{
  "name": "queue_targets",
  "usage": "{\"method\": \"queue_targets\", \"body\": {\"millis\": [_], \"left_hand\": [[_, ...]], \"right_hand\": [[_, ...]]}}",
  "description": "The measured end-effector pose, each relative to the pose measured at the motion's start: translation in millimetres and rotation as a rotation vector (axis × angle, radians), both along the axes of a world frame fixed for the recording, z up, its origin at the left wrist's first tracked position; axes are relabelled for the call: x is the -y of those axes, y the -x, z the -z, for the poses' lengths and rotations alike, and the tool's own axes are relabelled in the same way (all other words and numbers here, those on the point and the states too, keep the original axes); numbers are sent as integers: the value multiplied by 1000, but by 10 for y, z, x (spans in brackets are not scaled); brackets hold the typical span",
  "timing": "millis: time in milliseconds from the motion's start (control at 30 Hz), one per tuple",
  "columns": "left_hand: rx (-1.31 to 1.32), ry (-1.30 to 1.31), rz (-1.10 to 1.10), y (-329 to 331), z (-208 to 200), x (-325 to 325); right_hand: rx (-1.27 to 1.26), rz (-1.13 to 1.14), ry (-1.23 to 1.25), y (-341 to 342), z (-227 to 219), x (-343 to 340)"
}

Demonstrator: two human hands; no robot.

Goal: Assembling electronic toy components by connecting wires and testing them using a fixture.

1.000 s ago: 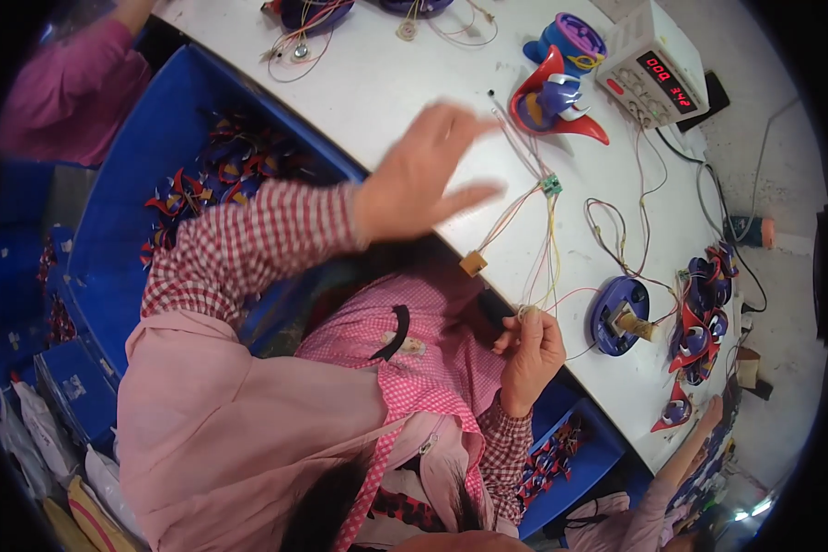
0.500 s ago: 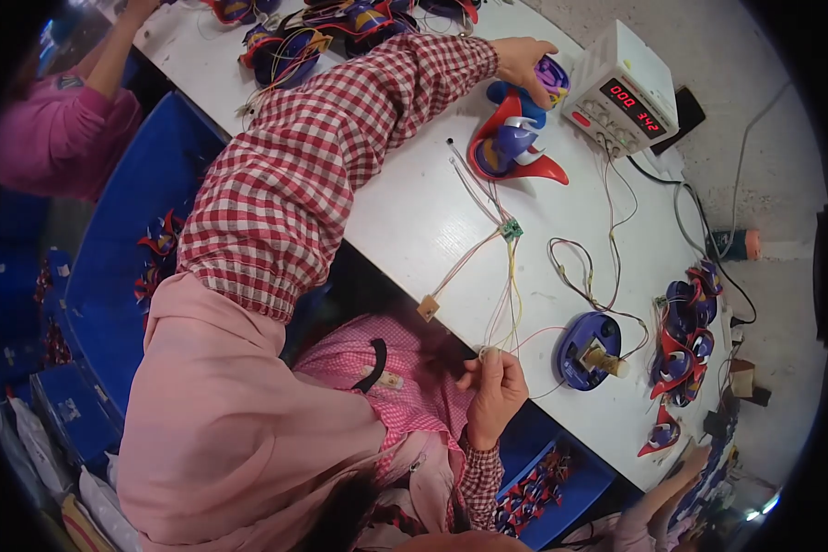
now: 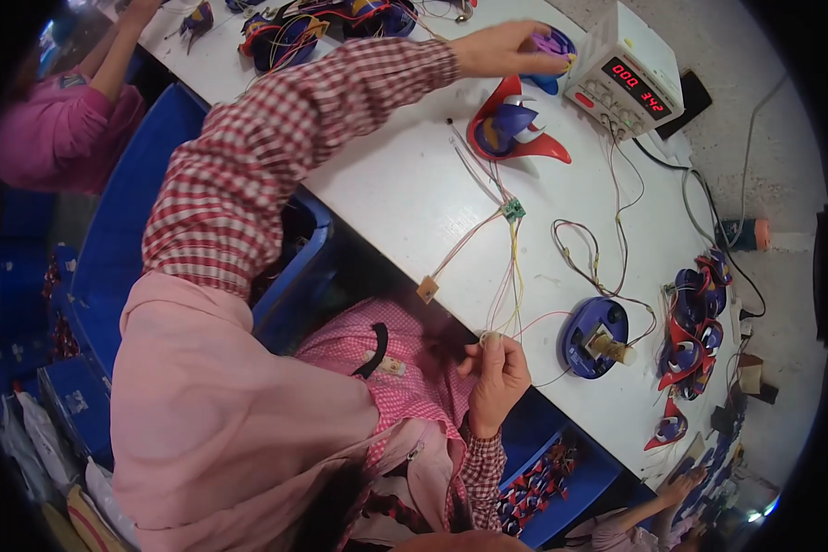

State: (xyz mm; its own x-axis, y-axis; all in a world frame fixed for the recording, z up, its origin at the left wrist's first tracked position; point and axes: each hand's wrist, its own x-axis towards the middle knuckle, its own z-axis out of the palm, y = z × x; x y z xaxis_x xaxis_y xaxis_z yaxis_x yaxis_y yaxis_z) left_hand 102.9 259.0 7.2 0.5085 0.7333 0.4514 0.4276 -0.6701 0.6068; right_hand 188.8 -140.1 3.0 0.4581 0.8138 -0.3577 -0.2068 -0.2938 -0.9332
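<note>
My left hand (image 3: 511,50) reaches to the far side of the table, fingers apart over a round blue tub (image 3: 545,83) with purple pieces (image 3: 552,42) in it. Blur hides whether the fingertips touch the pieces. At the near table edge my right hand (image 3: 499,375) pinches the ends of thin wires (image 3: 511,299). These run up to a small green circuit board (image 3: 513,210), which also has wires to a small brown board (image 3: 427,289) at the edge. Beyond it lies a red, blue and white toy shell (image 3: 511,129).
A white power supply (image 3: 624,78) with a lit display stands at the back right. A blue oval housing (image 3: 595,338) with wires sits right of my right hand. Several toy shells (image 3: 690,340) line the right side. Blue bins (image 3: 561,478) stand below the table.
My left hand has shifted slightly left and up, now laid more across the tub, and its sleeve has moved left. My right hand keeps its pinch on the wires, almost unmoved.
</note>
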Motion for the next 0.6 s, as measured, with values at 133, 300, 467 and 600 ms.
{"method": "queue_targets", "body": {"millis": [133, 300, 467, 600], "left_hand": [[-161, 169, 328, 289, -13, 367], [-298, 172, 118, 415, -31, 664], [-271, 92, -123, 571, 4, 970], [-44, -199, -24, 795, 50, 1631]], "right_hand": [[-5, -34, -47, -29, 29, -3], [-64, -23, -41, -49, 34, 22], [-76, -28, -69, -68, 78, 53], [-107, -29, -89, -117, 110, 44]]}}
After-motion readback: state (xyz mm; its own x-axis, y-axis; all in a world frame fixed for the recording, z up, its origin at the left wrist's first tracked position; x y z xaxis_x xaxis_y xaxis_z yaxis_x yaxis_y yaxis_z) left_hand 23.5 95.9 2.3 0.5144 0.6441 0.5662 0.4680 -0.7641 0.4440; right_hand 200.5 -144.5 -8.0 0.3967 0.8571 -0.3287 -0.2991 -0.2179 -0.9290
